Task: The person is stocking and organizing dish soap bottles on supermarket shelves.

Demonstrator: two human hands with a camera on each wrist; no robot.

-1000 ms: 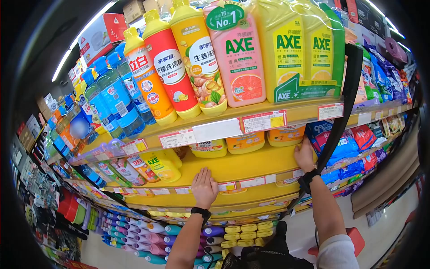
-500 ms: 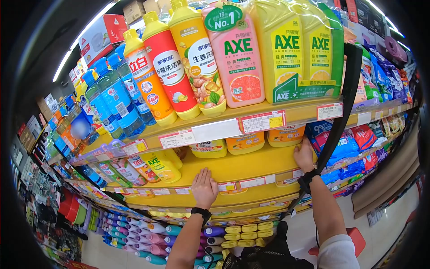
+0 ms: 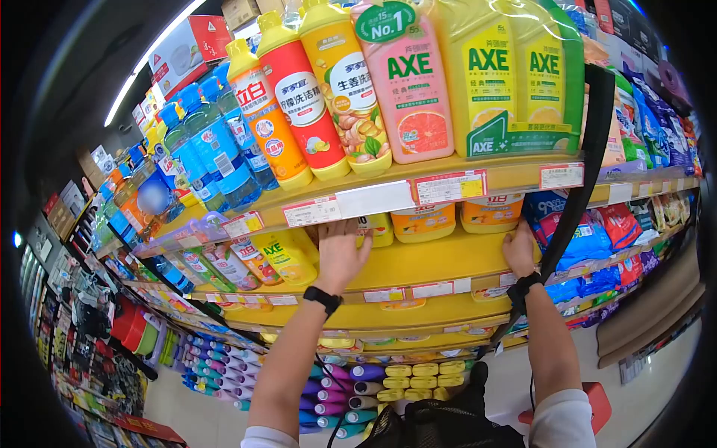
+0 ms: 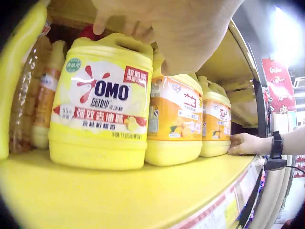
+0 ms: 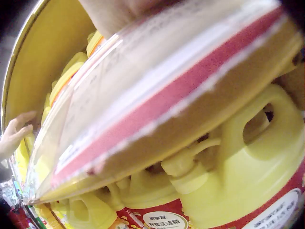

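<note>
Jug [image 4: 97,109] (yellow, with an OMO label) stands on the shelf [image 4: 119,195] below the left hand [image 3: 340,257], whose grip I cannot tell; the right hand [image 3: 519,252], loosely open, rests right of the orange-labelled jugs [image 4: 175,119].

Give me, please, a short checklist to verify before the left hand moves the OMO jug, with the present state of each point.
1. OMO jug upright on the yellow shelf: ok.
2. Its label facing the front: ok.
3. Left hand in place at the jug: ok, it is over the top.
4. Firm grip on the jug: cannot tell, the contact is not clear.
5. Visible gap to the neighbouring orange-label jug: not ok, they stand close together.
6. Right hand clear of the end jug: cannot tell, the fingers are right beside it.
</note>
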